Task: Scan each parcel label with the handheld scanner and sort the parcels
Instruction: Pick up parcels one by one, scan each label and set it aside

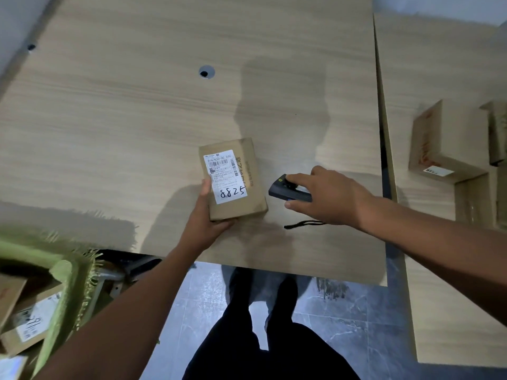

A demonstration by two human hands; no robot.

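A small cardboard parcel [248, 171] lies near the front of the wooden table [137, 111], its white label [225, 176] facing up with "8825" handwritten on it. My left hand [205, 218] grips the parcel's near left corner. Just right of the parcel, my right hand [326, 196] holds the black handheld scanner [285, 189], index finger on top, its front end toward the parcel. The scanner's black wrist strap [301, 224] trails on the table under my wrist.
A second table [439, 270] stands to the right, across a narrow gap, with several cardboard boxes [441, 149] on it. At lower left a green fringed basket [68, 272] holds more labelled parcels [33, 322]. Two cable holes [206, 72] pierce the tabletop. My legs stand below the table's front edge.
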